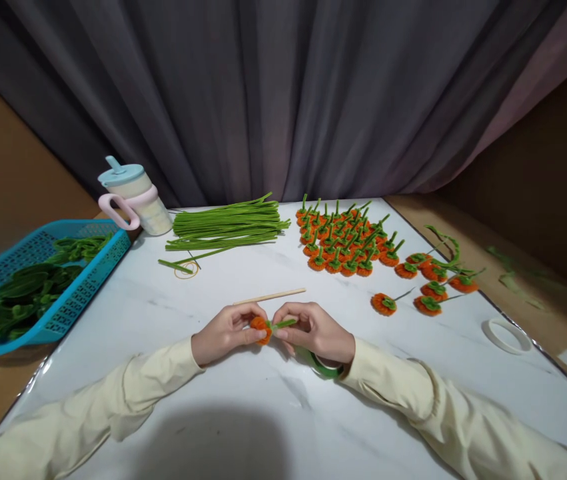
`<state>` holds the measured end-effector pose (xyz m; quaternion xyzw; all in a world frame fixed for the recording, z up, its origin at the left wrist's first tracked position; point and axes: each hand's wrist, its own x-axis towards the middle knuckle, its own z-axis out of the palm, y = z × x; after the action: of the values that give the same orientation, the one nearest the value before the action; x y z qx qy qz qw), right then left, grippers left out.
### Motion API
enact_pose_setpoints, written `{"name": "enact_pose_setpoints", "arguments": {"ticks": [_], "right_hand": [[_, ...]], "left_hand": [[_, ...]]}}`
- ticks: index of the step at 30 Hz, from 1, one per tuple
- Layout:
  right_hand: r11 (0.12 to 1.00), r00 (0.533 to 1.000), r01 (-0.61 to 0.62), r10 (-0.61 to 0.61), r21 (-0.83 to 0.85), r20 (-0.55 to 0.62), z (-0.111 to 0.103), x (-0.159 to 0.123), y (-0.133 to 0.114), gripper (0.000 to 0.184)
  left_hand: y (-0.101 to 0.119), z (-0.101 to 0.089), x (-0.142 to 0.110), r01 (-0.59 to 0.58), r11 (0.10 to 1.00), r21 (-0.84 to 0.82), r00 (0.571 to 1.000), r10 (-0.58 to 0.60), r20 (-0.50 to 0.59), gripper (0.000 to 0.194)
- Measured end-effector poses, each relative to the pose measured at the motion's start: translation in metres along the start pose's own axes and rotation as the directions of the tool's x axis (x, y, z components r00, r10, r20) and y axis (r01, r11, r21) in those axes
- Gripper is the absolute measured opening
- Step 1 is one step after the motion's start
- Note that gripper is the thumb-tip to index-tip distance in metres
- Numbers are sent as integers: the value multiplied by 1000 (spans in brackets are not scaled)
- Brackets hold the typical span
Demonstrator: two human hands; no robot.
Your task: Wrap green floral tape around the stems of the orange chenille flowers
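My left hand (pixel 230 331) is closed around a small orange pipe-cleaner persimmon (pixel 262 328) with a green top, held just above the white tabletop. From it a green stem (pixel 284 324) points right, and my right hand (pixel 317 331) pinches it between thumb and fingers. Whether the green strip there is pipe cleaner or tape, I cannot tell. Partly hidden below my right wrist lies a roll of green tape (pixel 327 368). Just beyond both hands rests a thin wooden stick (pixel 276 295).
A bundle of green pipe cleaners (pixel 228 225) lies at the back. Right of it stand many finished persimmons (pixel 340 240), several more with bare wire stems (pixel 428 305). A white tape ring (pixel 508 335) is far right. Left are a blue basket (pixel 126 245) of green leaves and a tumbler (pixel 136 197).
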<state>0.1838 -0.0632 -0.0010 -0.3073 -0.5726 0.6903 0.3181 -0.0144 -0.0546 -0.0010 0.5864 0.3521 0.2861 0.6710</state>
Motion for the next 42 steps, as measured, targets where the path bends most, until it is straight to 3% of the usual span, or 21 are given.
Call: {"name": "enact_pose_setpoints", "arguments": {"ticks": [13, 23, 31, 35, 39, 42], "right_hand": [[996, 997, -74, 74, 42, -7, -1, 1, 2, 41], [996, 998, -65, 64, 58, 27, -1, 1, 1, 38], [999, 999, -50, 50, -16, 8, -1, 1, 3, 37], [986, 1000, 11, -15, -169, -22, 0, 0, 5, 30], [850, 976, 173, -216, -498, -30, 1, -3, 9, 17], [601, 908, 342, -409, -722, 90, 1, -6, 13, 14]], "left_hand": [[-3, -1, 1, -41, 995, 88, 998, 44, -36, 30], [-2, -2, 1, -63, 990, 123, 997, 68, -33, 27], [-1, -2, 0, -60, 994, 97, 998, 62, -22, 29], [1, -1, 0, -28, 998, 64, 999, 29, -14, 27], [3, -2, 0, 22, 999, 28, 1000, -22, -4, 28], [5, -3, 0, 68, 998, 7, 997, -68, 22, 30]]}}
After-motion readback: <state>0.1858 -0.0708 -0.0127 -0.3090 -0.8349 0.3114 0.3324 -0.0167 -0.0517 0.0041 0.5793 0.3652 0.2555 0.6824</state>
